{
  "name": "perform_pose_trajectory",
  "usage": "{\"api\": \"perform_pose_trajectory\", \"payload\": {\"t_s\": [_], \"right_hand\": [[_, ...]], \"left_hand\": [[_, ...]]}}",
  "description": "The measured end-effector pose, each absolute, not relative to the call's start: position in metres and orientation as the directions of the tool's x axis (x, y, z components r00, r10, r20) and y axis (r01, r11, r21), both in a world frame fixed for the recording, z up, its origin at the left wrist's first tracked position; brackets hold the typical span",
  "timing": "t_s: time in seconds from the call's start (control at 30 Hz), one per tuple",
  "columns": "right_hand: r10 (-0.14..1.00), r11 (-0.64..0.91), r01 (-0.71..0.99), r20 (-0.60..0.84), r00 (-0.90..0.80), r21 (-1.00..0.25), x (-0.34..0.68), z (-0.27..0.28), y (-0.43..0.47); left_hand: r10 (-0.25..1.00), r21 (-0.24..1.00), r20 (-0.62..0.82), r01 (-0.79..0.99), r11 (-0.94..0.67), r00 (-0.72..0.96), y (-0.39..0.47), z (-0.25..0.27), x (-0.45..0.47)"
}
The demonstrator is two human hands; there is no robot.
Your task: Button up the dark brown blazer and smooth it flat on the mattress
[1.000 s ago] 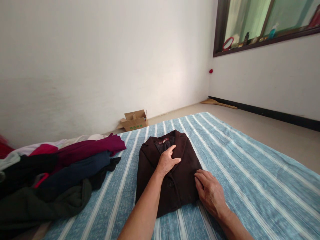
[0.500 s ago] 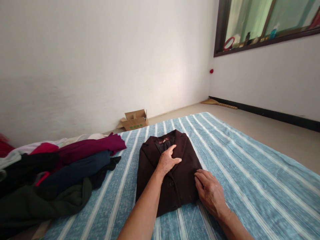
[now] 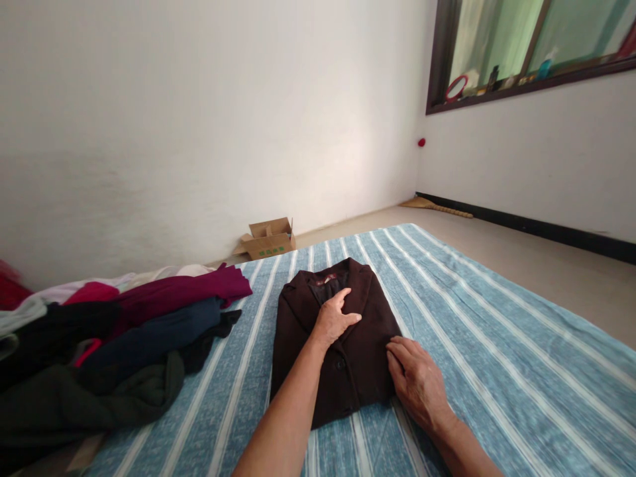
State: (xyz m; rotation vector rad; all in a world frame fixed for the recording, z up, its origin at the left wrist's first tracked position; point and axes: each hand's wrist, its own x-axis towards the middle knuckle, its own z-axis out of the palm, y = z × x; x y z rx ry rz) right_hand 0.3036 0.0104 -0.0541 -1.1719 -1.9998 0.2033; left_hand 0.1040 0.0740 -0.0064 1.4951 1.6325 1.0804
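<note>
A dark brown jacket (image 3: 370,361) lies folded into a neat rectangle, front up, with its collar at the far end and buttons down the middle. My left hand (image 3: 332,321) rests on the chest of the jacket, thumb and forefinger spread apart. At the jacket's right edge is my right hand (image 3: 420,381), its fingers bent together over the fabric and the thumb close below them. The left forearm crosses over the jacket's lower left part and hides some of it.
Beneath everything is a blue and white striped bed sheet (image 3: 477,344). A heap of clothes (image 3: 149,331) in purple, navy, black and dark green covers the left side. Beyond the bed stand a cardboard box (image 3: 271,246) and a broom (image 3: 437,207) on the floor.
</note>
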Motion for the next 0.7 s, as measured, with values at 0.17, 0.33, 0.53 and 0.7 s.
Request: {"api": "perform_pose_trajectory", "payload": {"t_s": [0.17, 0.33, 0.53, 0.7], "right_hand": [[0.782, 0.572, 0.659, 0.567, -0.258, -0.489, 0.304, -0.055, 0.011], [0.778, 0.577, 0.654, 0.574, -0.256, -0.490, 0.304, -0.055, 0.012], [0.767, 0.587, 0.648, 0.589, -0.255, -0.485, 0.305, -0.056, 0.013], [0.774, 0.585, 0.647, 0.575, -0.266, -0.489, 0.305, -0.057, 0.012]], "left_hand": [[0.991, 0.887, 0.051, 0.461, 0.011, -0.120, 0.074, -0.008, 0.103], [0.990, 0.856, 0.084, 0.516, -0.015, -0.110, 0.075, -0.011, 0.101], [0.988, 0.801, 0.116, 0.598, -0.031, -0.104, 0.074, -0.008, 0.100], [0.983, 0.672, 0.151, 0.740, -0.024, -0.105, 0.066, 0.007, 0.108]]}}
